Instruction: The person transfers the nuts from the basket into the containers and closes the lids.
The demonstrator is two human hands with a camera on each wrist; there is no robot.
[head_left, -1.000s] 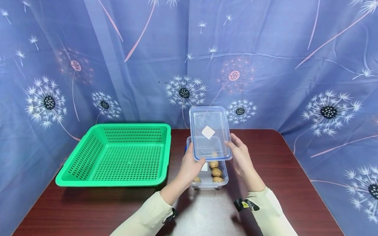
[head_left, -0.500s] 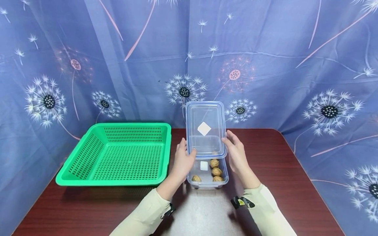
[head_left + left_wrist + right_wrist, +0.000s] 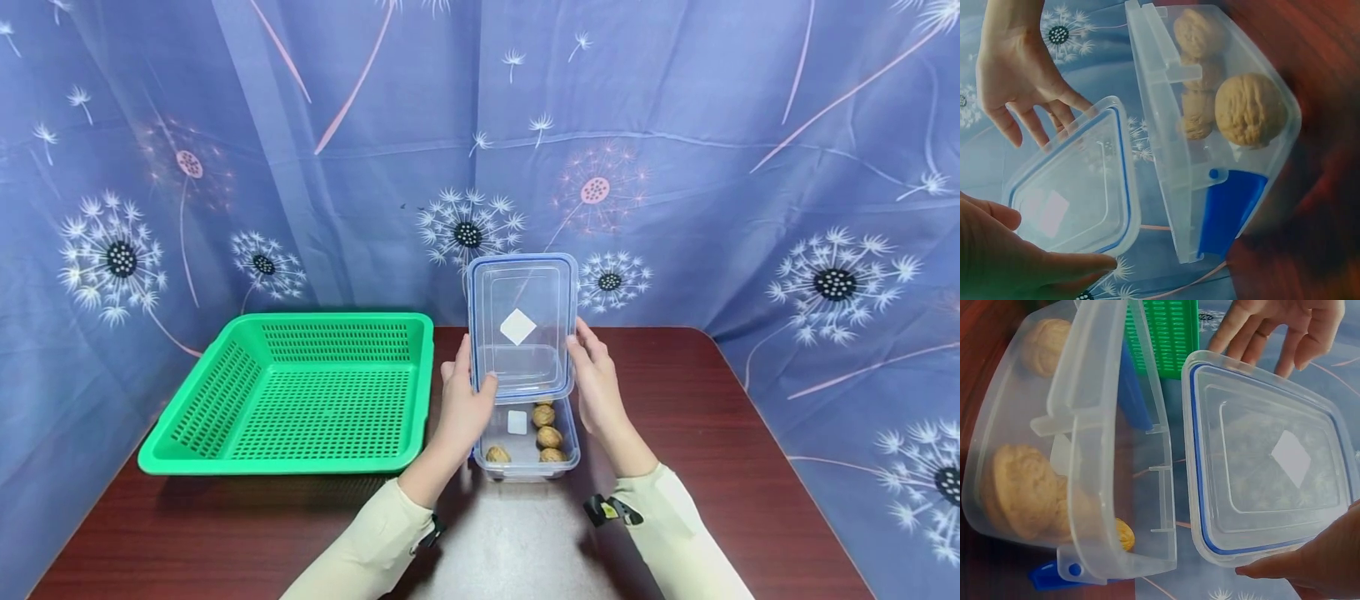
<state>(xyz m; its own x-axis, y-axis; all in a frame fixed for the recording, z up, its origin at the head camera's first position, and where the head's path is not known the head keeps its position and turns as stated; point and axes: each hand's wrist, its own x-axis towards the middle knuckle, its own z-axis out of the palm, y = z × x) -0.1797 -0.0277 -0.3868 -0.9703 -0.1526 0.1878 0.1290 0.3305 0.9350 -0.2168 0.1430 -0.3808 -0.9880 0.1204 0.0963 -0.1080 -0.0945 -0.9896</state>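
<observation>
A clear plastic lid (image 3: 528, 287) with a blue seal and a white diamond label stands tilted up over the far part of a clear food container (image 3: 525, 472). My left hand (image 3: 465, 408) grips its left edge, thumb in front and fingers at the side. On the opposite edge, my right hand (image 3: 601, 383) holds it between thumb and fingers. Inside the container, several walnuts (image 3: 549, 437) line the right side and a single walnut (image 3: 498, 455) lies at the front left. Blue latches (image 3: 1235, 206) hang at the container's sides. The lid covers its far end in the head view.
A green perforated basket (image 3: 322, 417) stands on the dark red wooden table (image 3: 697, 433), left of the container. Behind the table hangs a blue curtain (image 3: 675, 183) with dandelion prints.
Both hands have carried the lid left and a little farther up and away, tilting it more upright. More of the container's front, including the front-left walnut, now shows.
</observation>
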